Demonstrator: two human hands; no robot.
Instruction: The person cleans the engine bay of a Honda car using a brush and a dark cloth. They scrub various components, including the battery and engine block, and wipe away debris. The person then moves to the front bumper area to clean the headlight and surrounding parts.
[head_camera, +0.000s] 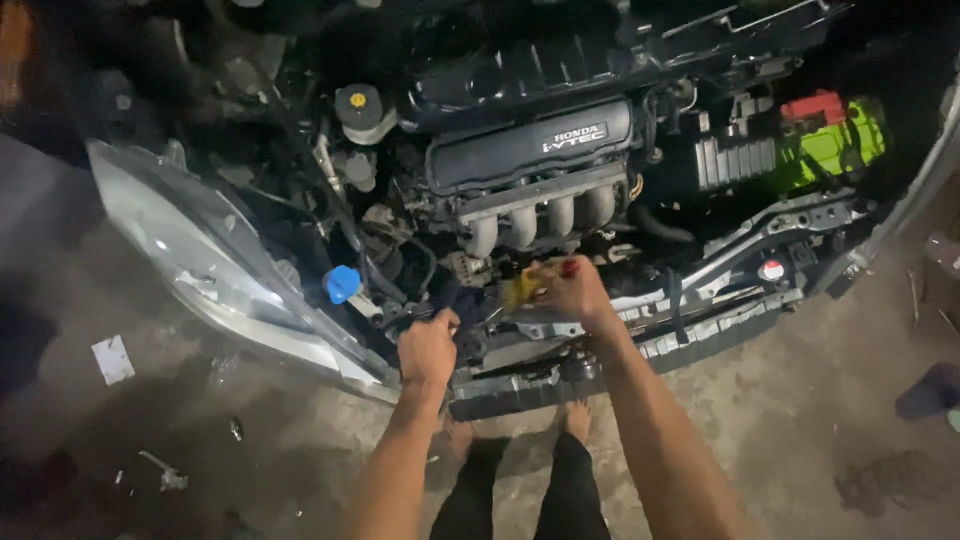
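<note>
Right hand (572, 290): fingers closed around a crumpled yellow cloth (522, 290). Left hand (428, 348): fingers curled on a dark part below ribbed metal pipes (540, 222).

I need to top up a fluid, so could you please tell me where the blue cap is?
The blue cap sits left of centre in the head view, just behind the headlight and above the left hand.

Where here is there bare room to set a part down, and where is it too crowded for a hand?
Bare floor lies right of the right arm. Floor left of the left hand is littered with scraps. The bay around the engine, where the right hand works, is packed tight.
</note>
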